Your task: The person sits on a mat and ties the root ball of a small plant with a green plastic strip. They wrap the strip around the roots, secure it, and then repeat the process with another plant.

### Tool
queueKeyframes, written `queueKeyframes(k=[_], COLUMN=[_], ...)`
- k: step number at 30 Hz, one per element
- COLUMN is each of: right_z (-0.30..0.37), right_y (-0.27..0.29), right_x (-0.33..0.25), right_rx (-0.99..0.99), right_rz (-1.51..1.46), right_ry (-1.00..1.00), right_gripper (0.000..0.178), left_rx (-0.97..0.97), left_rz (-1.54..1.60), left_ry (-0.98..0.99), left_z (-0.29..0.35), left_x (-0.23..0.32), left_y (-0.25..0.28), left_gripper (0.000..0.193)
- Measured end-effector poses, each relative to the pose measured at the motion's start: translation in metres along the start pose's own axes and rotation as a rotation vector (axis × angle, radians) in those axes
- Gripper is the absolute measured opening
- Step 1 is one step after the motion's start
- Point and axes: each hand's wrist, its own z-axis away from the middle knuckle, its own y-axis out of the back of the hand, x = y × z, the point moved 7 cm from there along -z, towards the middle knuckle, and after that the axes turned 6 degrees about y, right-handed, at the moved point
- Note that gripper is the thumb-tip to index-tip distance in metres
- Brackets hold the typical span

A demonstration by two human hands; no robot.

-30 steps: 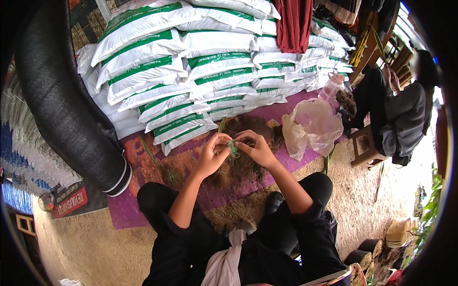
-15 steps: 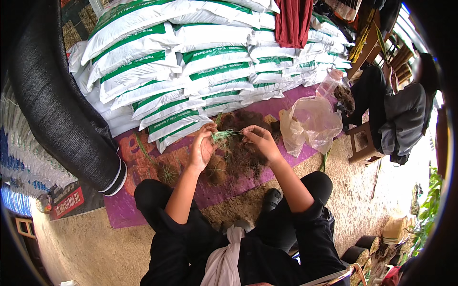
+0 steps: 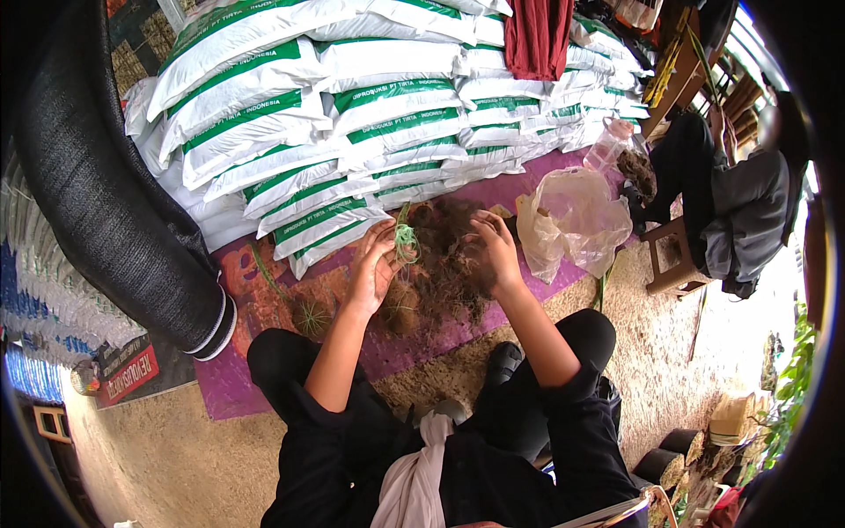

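My left hand (image 3: 373, 268) is closed on a loose tangle of thin green string (image 3: 406, 242), pinched between thumb and fingers above the mat. My right hand (image 3: 500, 255) hovers to the right with its fingers apart, and I see nothing held in it. Below and between the hands spreads a heap of dark brown fibrous matter (image 3: 444, 268). Two round brown balls lie nearest my left forearm: one ball (image 3: 311, 317) has spiky green leaves on top, and another ball (image 3: 400, 308) sits partly behind my left wrist.
A purple mat (image 3: 231, 392) lies under everything. White-and-green sacks (image 3: 400, 62) are piled behind it. A crumpled clear plastic bag (image 3: 572, 224) rests right of my right hand. Another person (image 3: 748, 211) sits by a brown stool (image 3: 673, 264). A black mesh roll (image 3: 106, 176) leans at left.
My right hand has let go of the string strand, moved slightly right and opened. The green tangle now hangs bunched from my left hand, which has barely moved.
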Motion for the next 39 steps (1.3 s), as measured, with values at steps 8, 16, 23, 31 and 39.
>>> queueKeyframes(k=[8,16,23,31,39], right_z=[0.018,0.024,0.024,0.008,-0.002], right_y=[-0.036,-0.045,-0.041,-0.026,-0.003], right_x=[-0.008,-0.001,0.006,-0.019,-0.050], right_rx=[-0.347,-0.359,-0.362,-0.377,-0.310], right_rz=[0.398,0.387,-0.224,-0.572,-0.399], right_ry=[0.315,0.254,-0.201,-0.116,-0.019], right_gripper=[0.014,0.010,0.005,0.006,0.006], left_rx=[0.042,0.088,0.014,-0.148,0.131], left_rz=[-0.266,-0.196,0.522,0.682,0.434], left_ry=[-0.082,-0.081,0.076,0.027,-0.205], left_z=[0.000,0.002,-0.002,-0.001,0.006], left_x=[-0.001,-0.012,-0.008,0.023,0.058], left_y=[-0.006,-0.002,0.016,0.031,0.069], left_gripper=[0.044,0.037,0.027,0.026,0.025])
